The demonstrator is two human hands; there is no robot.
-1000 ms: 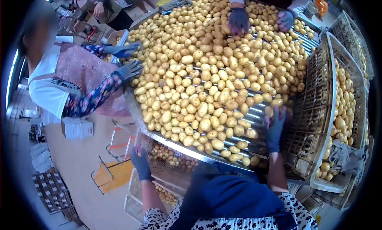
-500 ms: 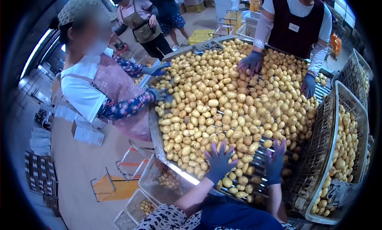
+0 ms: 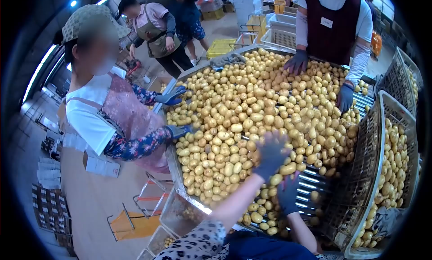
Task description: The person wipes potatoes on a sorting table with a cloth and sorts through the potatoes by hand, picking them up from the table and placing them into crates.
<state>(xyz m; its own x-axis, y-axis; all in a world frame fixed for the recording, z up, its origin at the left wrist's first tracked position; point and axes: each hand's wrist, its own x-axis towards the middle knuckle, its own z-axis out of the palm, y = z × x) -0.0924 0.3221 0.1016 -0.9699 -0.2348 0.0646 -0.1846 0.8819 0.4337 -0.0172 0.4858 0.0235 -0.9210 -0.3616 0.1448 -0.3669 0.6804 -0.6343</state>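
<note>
A thick layer of yellow-brown potatoes (image 3: 225,125) covers a metal roller table (image 3: 310,188). My left hand (image 3: 272,154), in a dark glove, reaches over the middle of them with its fingers spread; motion blurs it a little. Lower and to the right, my right hand (image 3: 288,194) wears a similar glove and touches the potatoes at the edge of the bare rollers, its fingers stretched out. Neither hand grips a potato that I can see.
A tilted plastic crate (image 3: 355,179) full of potatoes borders the table on the right. Gloved co-workers stand at the left, one hand (image 3: 180,131) on the rim, and across, one hand (image 3: 297,62) on the potatoes. Below left are an orange stool (image 3: 128,224) and bins (image 3: 180,210).
My left hand has moved forward and right over the potatoes. My right hand has shifted left, off the bare rollers toward the potatoes. The co-worker across has drawn one hand back.
</note>
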